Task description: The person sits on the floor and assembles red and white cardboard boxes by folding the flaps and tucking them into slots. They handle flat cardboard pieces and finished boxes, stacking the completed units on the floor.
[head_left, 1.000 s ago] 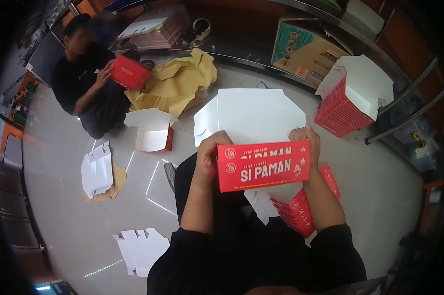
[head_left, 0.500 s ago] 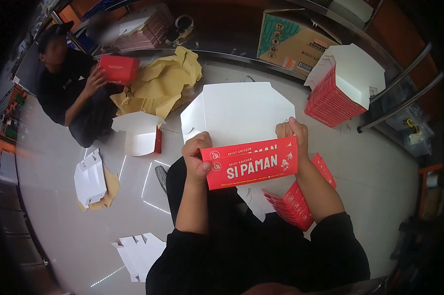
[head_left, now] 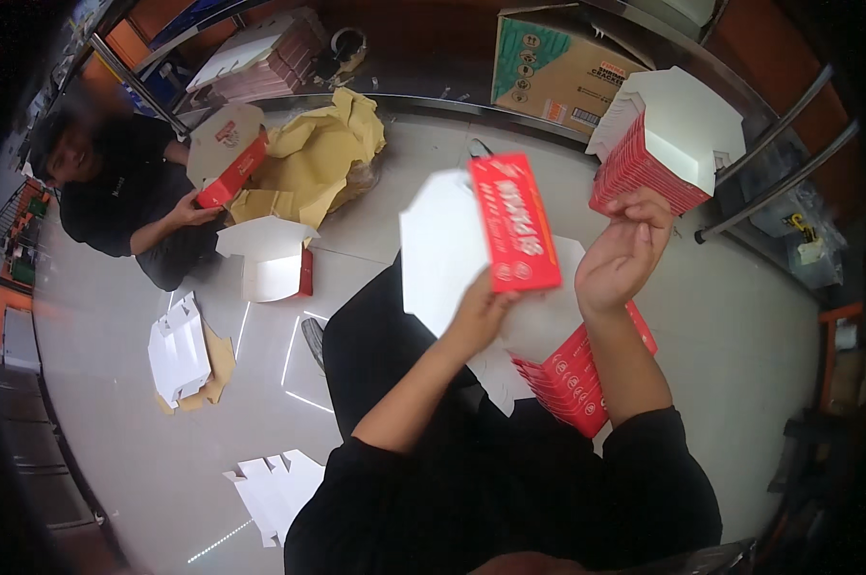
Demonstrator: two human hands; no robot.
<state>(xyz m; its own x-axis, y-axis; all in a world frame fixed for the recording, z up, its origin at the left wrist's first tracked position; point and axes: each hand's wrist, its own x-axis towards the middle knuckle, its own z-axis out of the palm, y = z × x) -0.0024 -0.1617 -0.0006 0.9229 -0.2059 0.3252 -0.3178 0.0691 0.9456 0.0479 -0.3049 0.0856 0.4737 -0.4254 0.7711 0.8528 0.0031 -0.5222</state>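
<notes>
In front of me is a red and white cardboard food box (head_left: 517, 225), turned on end with its white lid flap spread to the left. My left hand (head_left: 481, 311) grips its lower edge, fingers partly hidden. My right hand (head_left: 626, 251) is off the box, palm up, with loosely bent fingers and nothing in it. Just beyond that hand a tall nested stack of open red boxes (head_left: 644, 158) leans on the floor. Against my lap, under my right forearm, lies another nested stack of red boxes (head_left: 572, 383).
At the left a co-worker (head_left: 116, 192) holds a red box (head_left: 230, 163) beside crumpled brown paper (head_left: 323, 153). One open box (head_left: 277, 264) and flat white cardboard pieces (head_left: 179, 353) lie on the tiled floor. Metal rails (head_left: 778, 177) and a brown carton (head_left: 557, 81) stand at the far right.
The box has turned from level to upright and shifted right in my left hand. My right hand has let go of it and risen toward the far stack. The co-worker's box has tilted.
</notes>
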